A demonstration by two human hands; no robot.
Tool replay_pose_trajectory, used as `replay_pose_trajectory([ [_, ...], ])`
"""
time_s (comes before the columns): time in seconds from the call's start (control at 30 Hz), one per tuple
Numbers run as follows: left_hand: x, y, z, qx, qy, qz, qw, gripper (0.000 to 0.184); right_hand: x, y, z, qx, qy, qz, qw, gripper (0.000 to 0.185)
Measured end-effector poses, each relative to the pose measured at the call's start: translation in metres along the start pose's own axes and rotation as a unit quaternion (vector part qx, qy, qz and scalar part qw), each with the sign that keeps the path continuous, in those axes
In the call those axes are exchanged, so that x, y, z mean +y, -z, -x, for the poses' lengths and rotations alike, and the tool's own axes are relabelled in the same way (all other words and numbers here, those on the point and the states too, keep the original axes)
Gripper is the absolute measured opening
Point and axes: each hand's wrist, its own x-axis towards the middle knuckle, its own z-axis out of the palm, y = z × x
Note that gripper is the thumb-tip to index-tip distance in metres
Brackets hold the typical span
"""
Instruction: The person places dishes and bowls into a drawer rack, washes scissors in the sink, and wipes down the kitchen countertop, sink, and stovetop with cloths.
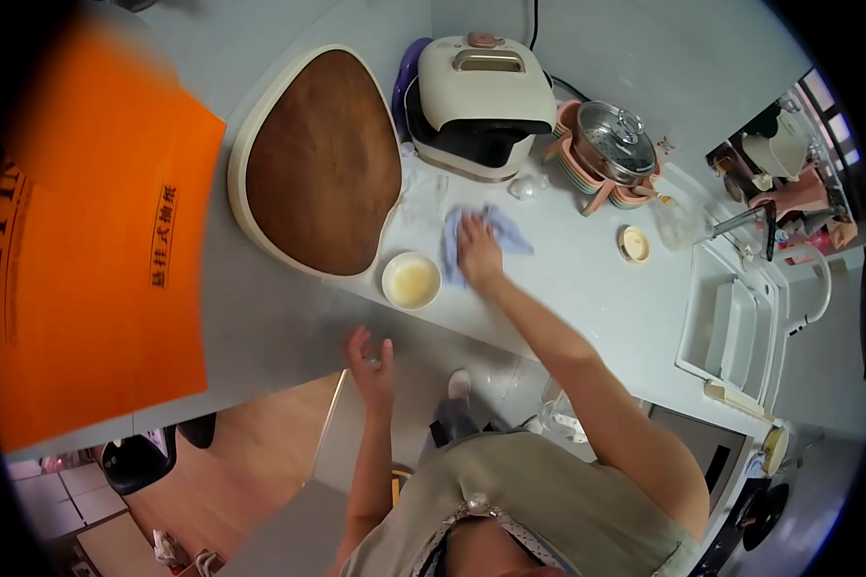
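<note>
My right hand (477, 252) presses down on a bluish-purple cloth (512, 231) on the white counter, its fingers bunched over the fabric. Just left of the cloth stands a small white bowl (412, 281) with pale yellow liquid in it, near the counter's front edge. My left hand (369, 367) hangs in the air in front of that edge, below the bowl, with its fingers apart and nothing in them. A crumpled clear plastic bag (421, 192) lies beyond the bowl.
A brown-topped board with a white rim (322, 163) and a large orange bag (106, 240) are at left. Behind stand a cream appliance (481, 87) and a glass-lidded steamer pot (614, 144). A round lid (634, 244) lies before the sink (693, 332) at right.
</note>
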Motion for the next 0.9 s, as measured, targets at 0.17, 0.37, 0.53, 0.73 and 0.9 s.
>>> replay_pose_trajectory([
  [0.17,0.032,-0.013,-0.040,-0.092,-0.115,-0.115,0.982,0.086,0.006,0.085,0.146,-0.098,0.023,0.025,0.995,0.035],
  [0.37,0.038,-0.038,-0.060,-0.190,-0.127,-0.205,0.952,0.116,0.112,0.072,0.159,0.041,-0.284,0.161,0.944,0.035],
  [0.53,0.043,-0.058,-0.071,-0.205,-0.121,-0.281,0.930,0.117,0.048,0.072,0.206,-0.025,-0.099,0.015,0.995,0.033],
  [0.73,0.040,-0.069,-0.077,-0.209,-0.131,-0.320,0.914,0.116,0.087,0.049,0.131,0.123,-0.298,-0.006,0.947,0.019],
  [0.9,0.035,-0.070,-0.081,-0.211,-0.161,-0.348,0.899,0.112,0.016,0.022,-0.013,0.105,-0.080,-0.055,0.990,0.037],
])
